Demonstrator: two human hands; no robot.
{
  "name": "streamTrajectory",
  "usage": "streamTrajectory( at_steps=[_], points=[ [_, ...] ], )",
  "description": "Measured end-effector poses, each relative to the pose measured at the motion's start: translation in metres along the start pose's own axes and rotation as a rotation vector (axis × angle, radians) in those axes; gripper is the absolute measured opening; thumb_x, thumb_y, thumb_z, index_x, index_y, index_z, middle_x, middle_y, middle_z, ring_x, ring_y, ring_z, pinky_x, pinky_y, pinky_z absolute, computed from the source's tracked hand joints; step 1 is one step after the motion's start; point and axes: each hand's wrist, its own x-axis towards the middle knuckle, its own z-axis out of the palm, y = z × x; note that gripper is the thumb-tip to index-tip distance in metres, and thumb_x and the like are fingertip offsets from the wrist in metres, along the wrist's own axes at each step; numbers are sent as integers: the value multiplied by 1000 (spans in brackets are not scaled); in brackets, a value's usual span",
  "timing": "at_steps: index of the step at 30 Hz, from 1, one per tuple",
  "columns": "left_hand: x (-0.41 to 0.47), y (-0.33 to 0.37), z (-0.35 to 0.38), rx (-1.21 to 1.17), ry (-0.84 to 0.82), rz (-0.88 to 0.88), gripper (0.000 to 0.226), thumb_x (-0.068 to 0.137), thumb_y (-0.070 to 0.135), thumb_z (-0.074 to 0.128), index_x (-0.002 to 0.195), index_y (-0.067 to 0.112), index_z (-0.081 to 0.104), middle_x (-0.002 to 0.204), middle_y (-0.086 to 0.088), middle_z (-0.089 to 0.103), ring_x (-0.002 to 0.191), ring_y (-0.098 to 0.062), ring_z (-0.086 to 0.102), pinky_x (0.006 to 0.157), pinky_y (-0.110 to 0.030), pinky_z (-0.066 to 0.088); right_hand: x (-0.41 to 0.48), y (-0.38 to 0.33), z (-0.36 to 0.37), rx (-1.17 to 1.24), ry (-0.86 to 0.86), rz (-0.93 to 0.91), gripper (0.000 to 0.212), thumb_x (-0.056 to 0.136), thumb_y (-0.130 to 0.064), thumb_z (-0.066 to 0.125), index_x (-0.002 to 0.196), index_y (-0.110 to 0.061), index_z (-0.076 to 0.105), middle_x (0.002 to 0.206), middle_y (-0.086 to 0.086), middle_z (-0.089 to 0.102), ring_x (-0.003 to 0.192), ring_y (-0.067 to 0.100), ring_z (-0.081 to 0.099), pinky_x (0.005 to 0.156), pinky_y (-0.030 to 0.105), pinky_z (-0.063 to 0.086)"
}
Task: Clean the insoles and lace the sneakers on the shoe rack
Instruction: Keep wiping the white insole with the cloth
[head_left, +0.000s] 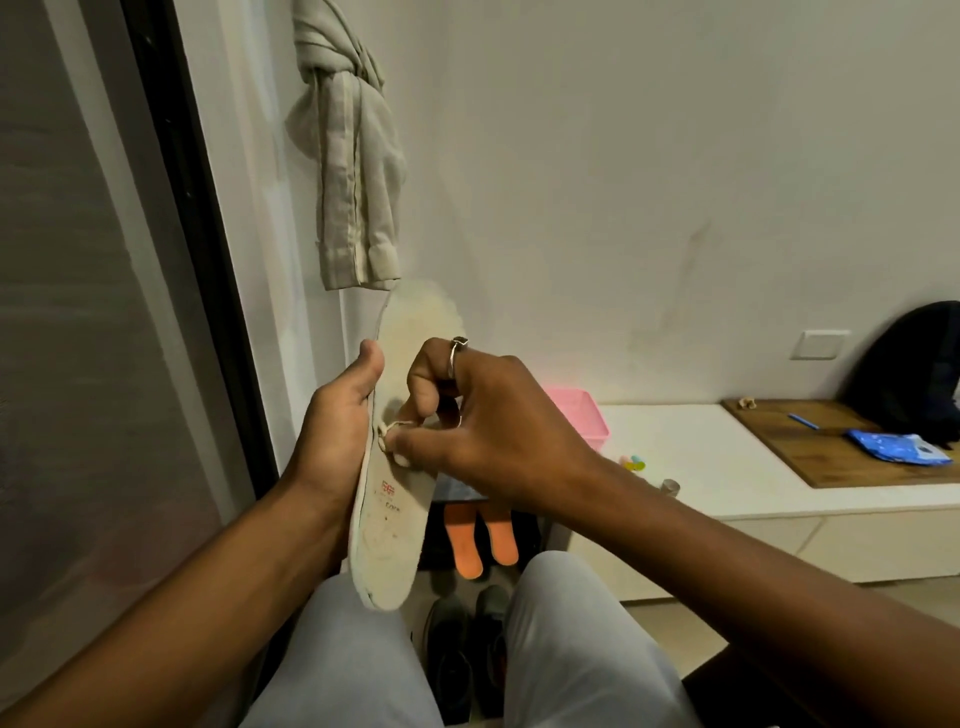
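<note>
Nearest: knees (353, 660), with dark sneakers (447, 634) on floor (691, 610) between. Insole (387, 535) held upright above them, gripped along its edge by left hand (332, 421). Right hand (483, 421) pinching small white wad (400, 460) against insole's middle. Advised: hold backing firm, work short strokes toward marked heel, avoid bending foam.

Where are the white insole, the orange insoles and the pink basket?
white insole (387, 551): head view, on its lower part, below the red print.
orange insoles (464, 548): head view, on the left one of the pair.
pink basket (584, 423): head view, on its side wall.
</note>
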Motion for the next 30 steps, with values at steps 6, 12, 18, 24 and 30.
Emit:
streamTrajectory(
  at_steps=[6,12,18,24,30],
  points=[
    [-6,-1,6,11,-108,-94,52,103,52,31,128,17,62,82,-12,75,62,-25,73,47,-30,57,37,24,-21,-213,221,19,27,84,-15,76,76,-19,50,75,-2,67,65,15,63,59,46,54],
    [-3,0,1,35,-32,-73,50,105,50,30,119,18,65,75,-7,74,61,-22,73,51,-31,58,24,25,-1,-146,150,-13,25,85,-13,75,76,-15,51,73,5,65,67,27,63,63,46,53],
    [-5,-1,4,45,-113,-134,54,103,54,30,124,18,64,86,-15,75,65,-28,73,52,-34,60,38,28,-22,-240,232,-34,27,86,-16,74,76,-19,50,70,-2,59,61,19,55,59,41,53],
    [-4,0,3,73,-81,-101,50,104,50,30,113,17,66,75,-9,75,58,-22,72,48,-31,59,30,33,-13,-94,203,45,27,87,-13,74,77,-14,49,75,11,65,63,26,66,56,48,56],
    [1,-2,-1,43,-20,-71,51,105,51,30,112,17,68,73,-3,73,64,-18,72,55,-30,58,8,19,-5,-80,30,-46,27,88,-9,74,76,-10,49,77,12,66,76,27,69,68,44,58]
  ],
)
